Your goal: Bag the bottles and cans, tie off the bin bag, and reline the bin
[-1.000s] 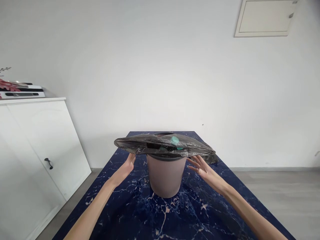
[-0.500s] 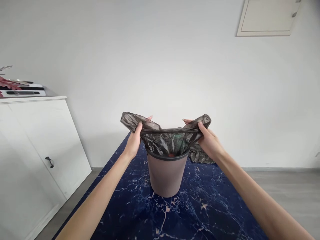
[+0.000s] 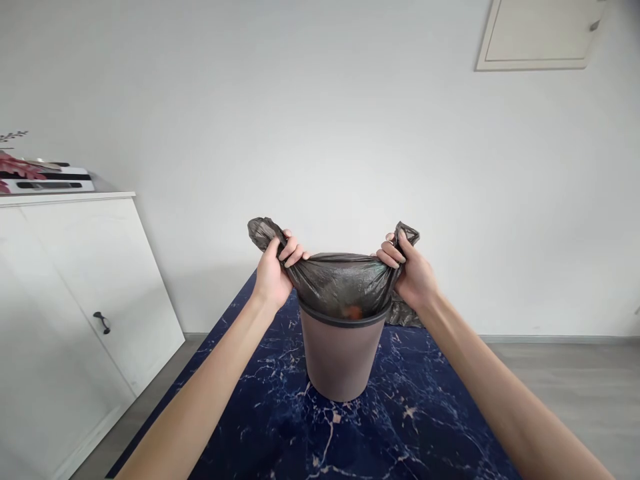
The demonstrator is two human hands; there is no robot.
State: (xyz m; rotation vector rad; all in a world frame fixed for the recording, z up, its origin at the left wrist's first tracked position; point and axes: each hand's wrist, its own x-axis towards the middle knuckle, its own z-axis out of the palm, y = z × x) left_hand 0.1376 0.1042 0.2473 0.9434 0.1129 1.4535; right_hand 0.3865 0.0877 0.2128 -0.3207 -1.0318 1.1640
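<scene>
A thin black garbage bag [image 3: 340, 283] rises out of a brownish-grey trash can [image 3: 343, 360] with a dark rim. Its mouth is stretched taut between my hands, above the rim. On the left, my left hand [image 3: 279, 267] is closed around a bunched corner, and a crumpled end sticks out past the thumb. My right hand [image 3: 407, 267] grips the opposite corner in its fist, a short tip poking up above it. Something orange-red shows blurrily through the plastic near the rim; what it is I cannot tell.
The can stands on a blue marble-patterned table [image 3: 280, 427]. Behind it to the right lies more crumpled dark plastic [image 3: 404, 313], partly hidden by my right hand. A white cabinet [image 3: 90, 267] stands at left, with a pale wall [image 3: 320, 133] behind.
My fingers have closed from a loose hold into fists, gathering the bag's corners. The bag is pulled tighter across, and the can has shifted slightly right and toward me in view.
</scene>
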